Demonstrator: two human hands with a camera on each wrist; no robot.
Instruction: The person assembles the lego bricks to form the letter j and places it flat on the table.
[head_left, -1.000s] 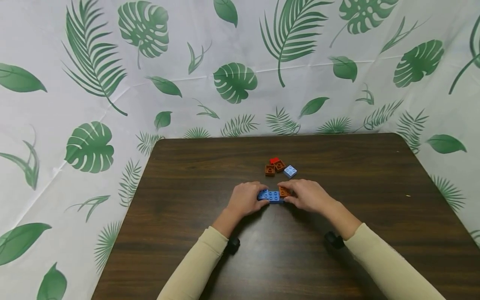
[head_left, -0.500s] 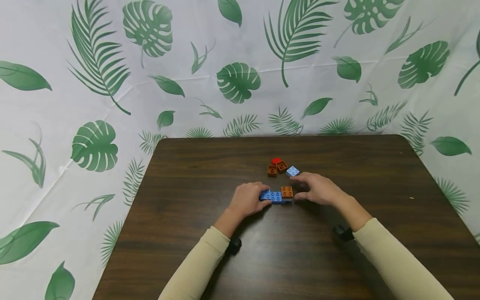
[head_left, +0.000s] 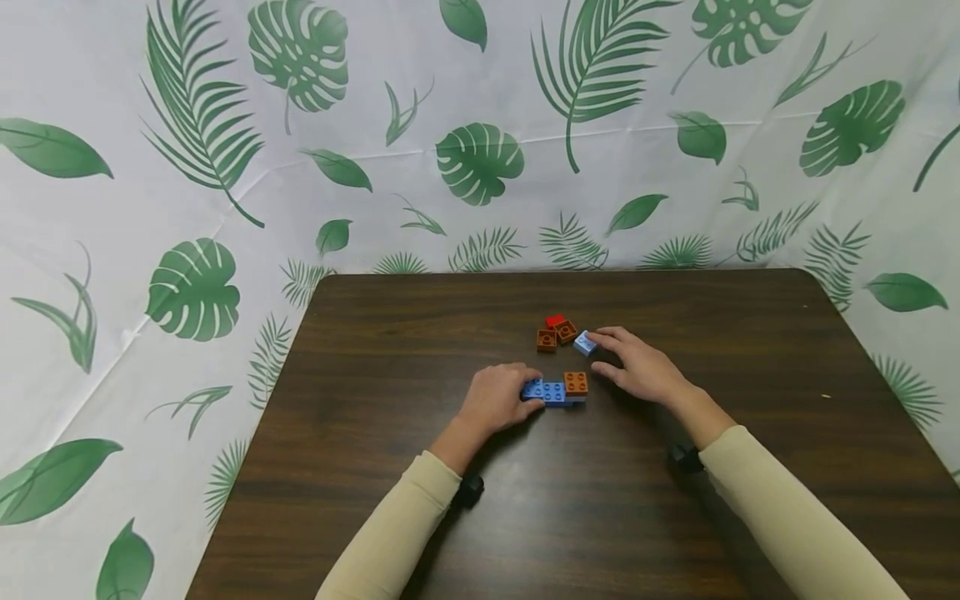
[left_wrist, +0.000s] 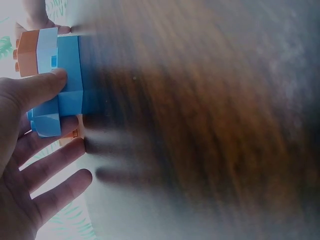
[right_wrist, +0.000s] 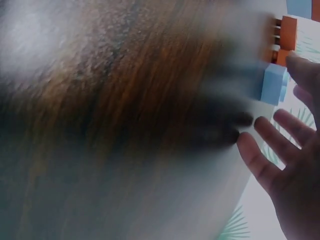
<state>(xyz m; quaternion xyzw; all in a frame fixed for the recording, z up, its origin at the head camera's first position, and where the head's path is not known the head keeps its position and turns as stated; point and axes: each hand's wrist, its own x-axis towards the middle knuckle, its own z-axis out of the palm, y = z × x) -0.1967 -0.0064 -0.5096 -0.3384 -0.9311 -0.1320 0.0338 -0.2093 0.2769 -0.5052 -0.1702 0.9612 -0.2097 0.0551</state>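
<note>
Blue bricks [head_left: 553, 394] between left fingers [head_left: 521, 372]

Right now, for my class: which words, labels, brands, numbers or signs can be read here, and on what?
None can be read in any view.
Blue studded plastic bricks, orange square plastic brick, pale blue square plastic brick: nothing legible; studs too small to tell.
Red plastic brick, brown square plastic bricks: too small to tell.
White leaf-print cloth: leaves only.
Black wrist devices: too small.

Right hand [right_wrist: 295, 172] near pale-blue brick [right_wrist: 272, 84], tabletop [right_wrist: 115, 110]
</note>
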